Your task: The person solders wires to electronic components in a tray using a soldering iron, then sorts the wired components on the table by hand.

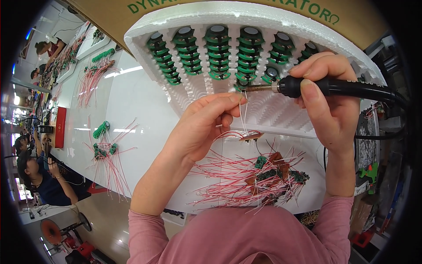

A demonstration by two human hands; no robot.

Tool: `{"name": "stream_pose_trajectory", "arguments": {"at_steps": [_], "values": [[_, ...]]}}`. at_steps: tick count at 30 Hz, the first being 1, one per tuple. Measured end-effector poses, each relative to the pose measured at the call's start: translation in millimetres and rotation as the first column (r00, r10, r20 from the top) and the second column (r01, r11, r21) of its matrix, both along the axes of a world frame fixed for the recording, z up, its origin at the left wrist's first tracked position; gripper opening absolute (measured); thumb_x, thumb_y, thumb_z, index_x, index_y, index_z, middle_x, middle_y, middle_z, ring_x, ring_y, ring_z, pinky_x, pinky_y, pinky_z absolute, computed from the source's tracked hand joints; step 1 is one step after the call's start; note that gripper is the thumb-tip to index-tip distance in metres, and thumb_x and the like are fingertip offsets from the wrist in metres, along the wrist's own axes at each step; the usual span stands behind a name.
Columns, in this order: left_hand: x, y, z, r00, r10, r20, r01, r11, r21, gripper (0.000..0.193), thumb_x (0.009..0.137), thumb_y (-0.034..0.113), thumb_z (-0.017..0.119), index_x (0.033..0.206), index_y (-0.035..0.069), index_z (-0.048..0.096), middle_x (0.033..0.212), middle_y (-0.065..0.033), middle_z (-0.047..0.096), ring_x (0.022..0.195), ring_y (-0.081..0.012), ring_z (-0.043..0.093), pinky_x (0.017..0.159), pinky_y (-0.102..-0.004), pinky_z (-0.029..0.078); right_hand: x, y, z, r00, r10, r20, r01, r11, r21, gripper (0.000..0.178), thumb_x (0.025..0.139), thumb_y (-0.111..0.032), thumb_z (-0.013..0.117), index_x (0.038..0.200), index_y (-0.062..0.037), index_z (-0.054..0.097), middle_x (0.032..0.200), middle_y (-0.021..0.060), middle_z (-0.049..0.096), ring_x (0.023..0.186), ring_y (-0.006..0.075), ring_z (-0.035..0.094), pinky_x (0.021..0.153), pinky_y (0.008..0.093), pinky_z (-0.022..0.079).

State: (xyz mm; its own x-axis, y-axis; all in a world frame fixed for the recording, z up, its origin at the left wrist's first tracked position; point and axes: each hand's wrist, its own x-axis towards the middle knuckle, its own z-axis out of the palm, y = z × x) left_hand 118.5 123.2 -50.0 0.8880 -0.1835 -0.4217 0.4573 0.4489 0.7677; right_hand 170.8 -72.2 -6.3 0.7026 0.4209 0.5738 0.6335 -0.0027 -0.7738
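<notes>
My right hand (329,97) grips a black-handled soldering iron (354,87) from the right. The metal tip points left and meets, or nearly meets, a small round green-edged part (241,84) in a white foam tray (281,14). At that same part, the closed fingertips of my left hand (204,119) pinch a thin white wire (245,112). This wire runs down toward a small brown circuit board (252,137) below the hand. Rows of stacked round green-edged parts (217,53) fill the upper grooves of the tray. Whether the tip touches metal is too small to tell.
A heap of circuit boards (272,176) with red and white wires lies close to me. More wired boards (105,149) rest on the white table to the left. Behind the tray stands a cardboard box (367,28). The iron's black cable runs right. Co-workers sit far left.
</notes>
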Motion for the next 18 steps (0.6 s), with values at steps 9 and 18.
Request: {"name": "stream_pose_trajectory", "arguments": {"at_steps": [9,18], "values": [[-1.1,-2.8,1.6,1.0,0.008,0.023,-0.009,0.999,0.033,0.018,0.082,0.022,0.055,0.088,0.006,0.061,0.07,0.0057,0.053,0.058,-0.0017,0.041,0.054,-0.0171,0.033,-1.3,-0.6,0.3,1.0,-0.016,0.005,0.016,1.0,0.003,0.01,0.08,0.0,0.049,0.088,-0.0028,0.044,0.089,0.011,0.052,0.062,0.0059,0.046,0.057,0.0174,0.041],[-2.0,-4.5,3.6,1.0,0.018,0.014,-0.019,0.997,0.074,0.018,0.082,0.023,0.055,0.087,0.007,0.061,0.069,0.006,0.053,0.058,-0.001,0.041,0.053,-0.017,0.032,-2.6,-0.9,0.3,1.0,-0.018,-0.003,0.018,1.0,0.008,0.01,0.08,0.0,0.049,0.088,-0.0028,0.044,0.089,0.0106,0.052,0.063,0.0058,0.046,0.057,0.0174,0.041]]}}
